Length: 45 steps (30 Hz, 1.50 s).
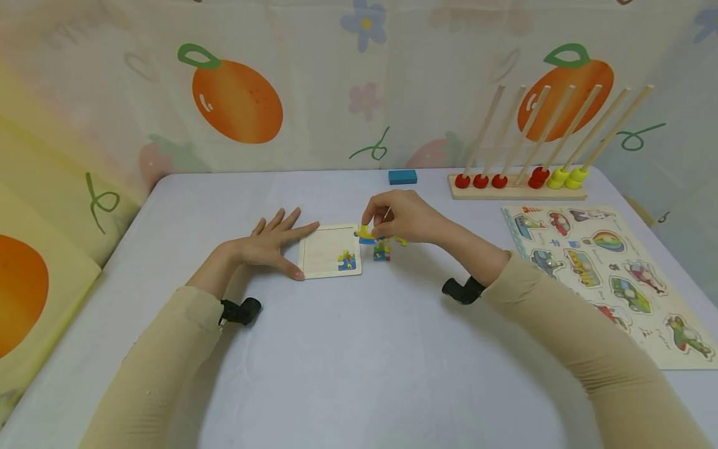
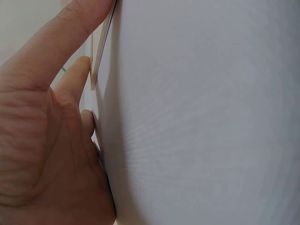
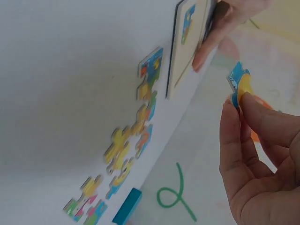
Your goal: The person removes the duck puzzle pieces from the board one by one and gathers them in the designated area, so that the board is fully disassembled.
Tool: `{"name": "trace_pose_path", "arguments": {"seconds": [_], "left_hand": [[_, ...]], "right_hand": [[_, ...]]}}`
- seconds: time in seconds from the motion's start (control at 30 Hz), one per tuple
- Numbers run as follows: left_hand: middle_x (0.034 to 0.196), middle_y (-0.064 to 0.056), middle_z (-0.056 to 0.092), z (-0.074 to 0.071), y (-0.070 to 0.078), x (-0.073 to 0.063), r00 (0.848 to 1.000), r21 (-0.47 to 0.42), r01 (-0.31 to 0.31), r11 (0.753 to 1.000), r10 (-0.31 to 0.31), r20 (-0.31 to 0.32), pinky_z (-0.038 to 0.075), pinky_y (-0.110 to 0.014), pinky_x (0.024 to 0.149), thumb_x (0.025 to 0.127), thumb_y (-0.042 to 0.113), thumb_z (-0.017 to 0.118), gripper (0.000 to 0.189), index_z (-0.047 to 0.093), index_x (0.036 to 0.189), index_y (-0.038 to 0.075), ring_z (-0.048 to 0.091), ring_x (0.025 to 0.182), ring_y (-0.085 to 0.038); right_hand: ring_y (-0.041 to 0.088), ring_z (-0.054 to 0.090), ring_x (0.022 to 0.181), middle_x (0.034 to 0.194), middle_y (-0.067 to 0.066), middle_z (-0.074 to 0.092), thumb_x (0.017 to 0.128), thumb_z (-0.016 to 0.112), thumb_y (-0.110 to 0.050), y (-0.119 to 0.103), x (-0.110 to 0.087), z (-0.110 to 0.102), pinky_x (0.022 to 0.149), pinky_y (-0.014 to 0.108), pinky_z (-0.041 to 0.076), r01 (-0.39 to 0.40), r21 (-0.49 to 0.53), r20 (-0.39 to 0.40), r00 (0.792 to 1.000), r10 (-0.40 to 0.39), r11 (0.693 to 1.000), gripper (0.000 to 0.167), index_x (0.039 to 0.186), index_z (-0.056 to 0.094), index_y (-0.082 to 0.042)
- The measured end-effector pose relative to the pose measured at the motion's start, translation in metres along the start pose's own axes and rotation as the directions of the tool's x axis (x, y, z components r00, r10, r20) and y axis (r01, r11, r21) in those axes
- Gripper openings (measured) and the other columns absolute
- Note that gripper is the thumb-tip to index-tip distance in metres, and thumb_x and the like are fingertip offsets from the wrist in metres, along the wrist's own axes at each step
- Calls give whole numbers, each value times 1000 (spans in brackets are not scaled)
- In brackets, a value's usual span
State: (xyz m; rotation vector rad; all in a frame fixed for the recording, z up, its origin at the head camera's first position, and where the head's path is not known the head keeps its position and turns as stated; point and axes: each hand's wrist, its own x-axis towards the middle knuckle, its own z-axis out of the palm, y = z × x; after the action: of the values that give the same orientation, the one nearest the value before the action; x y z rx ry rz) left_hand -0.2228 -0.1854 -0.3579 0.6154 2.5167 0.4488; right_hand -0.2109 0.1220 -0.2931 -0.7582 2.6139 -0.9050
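A square wooden puzzle tray [image 1: 321, 252] lies on the white table, with one colourful puzzle piece [image 1: 346, 260] in its lower right corner. My left hand [image 1: 268, 245] is spread along the tray's left side, thumb and index finger touching its edge; the wrist view shows the palm [image 2: 56, 154] and the tray's thin rim. Just over the tray's right edge, my right hand [image 1: 412, 216] pinches a blue and yellow puzzle piece [image 3: 240, 83] between thumb and fingers. Loose puzzle pieces [image 3: 119, 143] lie beside the tray, mostly hidden behind that hand in the head view.
At the back stands a blue block [image 1: 402, 177]. Back right is a wooden peg rack [image 1: 518, 190] with red and yellow beads. A picture board [image 1: 606, 268] of vehicles lies along the right, close to my right forearm. A fruit-patterned cloth [image 1: 314, 93] hangs behind.
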Motion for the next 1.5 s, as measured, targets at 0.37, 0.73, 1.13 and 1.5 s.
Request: {"name": "trace_pose_path", "arguments": {"seconds": [0.37, 0.73, 1.13, 1.5], "left_hand": [[168, -10, -17, 0, -1, -2, 1000, -6, -22, 1000, 22, -5, -14, -68, 118, 74, 55, 78, 109, 12, 159, 35, -22, 153, -40], [168, -11, -16, 0, 1, -4, 1000, -23, -22, 1000, 22, -3, -15, -68, 118, 73, 54, 79, 110, 14, 159, 34, -22, 153, -40], [168, -10, -17, 0, 0, -3, 1000, -25, -23, 999, 23, -2, -15, -68, 118, 73, 54, 80, 111, 13, 159, 34, -23, 153, -40], [168, -9, -17, 0, -1, -2, 1000, -15, -22, 1000, 22, -3, -15, -68, 118, 73, 56, 79, 111, 13, 159, 35, -23, 153, -39]], "right_hand": [[21, 65, 84, 91, 8, 66, 89, 70, -6, 23, -12, -8, 69, 23, 52, -54, -37, 22, 998, 55, 998, 12, 100, 71, -9], [18, 62, 77, 88, 9, 67, 89, 68, -3, 42, -17, -10, 65, 22, 52, -104, -44, 88, 990, 108, 994, 13, 101, 71, -7], [19, 60, 81, 90, 10, 65, 89, 69, -3, 52, -21, -10, 67, 22, 49, -138, -57, 148, 978, 145, 989, 12, 101, 71, -6], [16, 56, 77, 82, 7, 63, 89, 70, -4, 56, -20, -3, 67, 23, 45, -128, -53, 155, 979, 135, 990, 11, 99, 70, -6]]}}
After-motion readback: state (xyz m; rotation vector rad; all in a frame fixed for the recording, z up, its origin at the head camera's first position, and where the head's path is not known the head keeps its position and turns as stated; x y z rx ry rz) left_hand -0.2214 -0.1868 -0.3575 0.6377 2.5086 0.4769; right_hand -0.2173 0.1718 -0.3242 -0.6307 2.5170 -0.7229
